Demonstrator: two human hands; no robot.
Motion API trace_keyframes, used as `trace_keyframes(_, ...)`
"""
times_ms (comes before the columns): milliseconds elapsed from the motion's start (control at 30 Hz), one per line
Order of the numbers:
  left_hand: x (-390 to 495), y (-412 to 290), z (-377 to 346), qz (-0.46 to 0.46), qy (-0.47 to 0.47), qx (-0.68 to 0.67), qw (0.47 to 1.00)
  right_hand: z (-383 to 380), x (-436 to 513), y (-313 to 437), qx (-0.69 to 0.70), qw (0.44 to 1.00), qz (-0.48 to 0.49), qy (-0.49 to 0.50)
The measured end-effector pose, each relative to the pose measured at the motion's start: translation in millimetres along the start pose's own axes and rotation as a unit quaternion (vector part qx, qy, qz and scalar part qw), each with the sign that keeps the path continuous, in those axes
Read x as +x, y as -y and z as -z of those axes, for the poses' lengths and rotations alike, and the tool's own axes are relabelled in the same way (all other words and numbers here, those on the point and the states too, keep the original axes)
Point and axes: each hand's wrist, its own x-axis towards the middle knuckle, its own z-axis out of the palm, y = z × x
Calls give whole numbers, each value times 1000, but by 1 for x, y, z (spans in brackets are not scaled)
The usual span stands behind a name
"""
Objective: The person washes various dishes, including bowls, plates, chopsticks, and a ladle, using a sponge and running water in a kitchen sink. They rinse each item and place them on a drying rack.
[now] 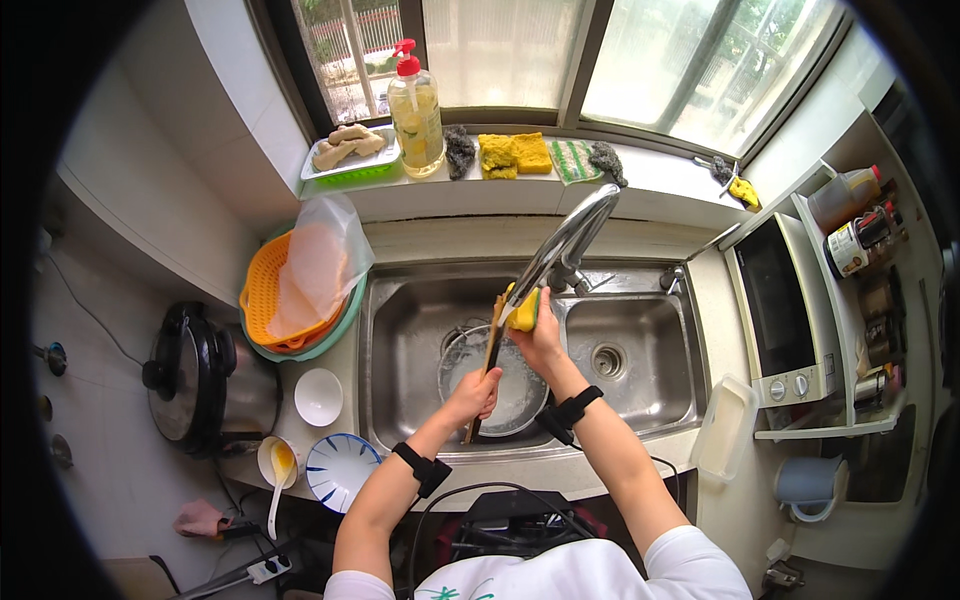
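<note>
My left hand (472, 394) grips the near end of a thin, flat board (493, 352), seen edge-on, with a dark and a wood-coloured side. In my right hand (538, 341) is a yellow sponge (523, 313) with a green layer, pressed to the board's far end. Both hands are above the left basin (401, 345) of a steel double sink. Below the board stands a round metal pot (514, 432) with cloudy liquid in it. The chrome faucet (555, 244) reaches over the board's far end; I cannot tell whether water runs.
Left of the sink are a white bowl (318, 396), a blue-striped bowl (343, 471), a cup with a spoon (276, 480), an orange basket (262, 285) and a pressure cooker (191, 382). A soap bottle (417, 127) stands on the sill. At right are a plastic container (724, 429) and a microwave (780, 300).
</note>
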Motion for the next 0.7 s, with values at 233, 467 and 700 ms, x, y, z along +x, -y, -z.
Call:
trace_keyframes(233, 16, -12, 5, 14, 45, 13, 999, -11, -29, -24, -114, 992, 11, 61)
trace_keyframes(467, 17, 21, -6, 45, 3, 109, 993, -12, -9, 4, -171, 983, 55, -44)
trace_keyframes(700, 23, 5, 14, 1, 17, 179, 984, 3, -27, -19, -339, 938, 23, 73)
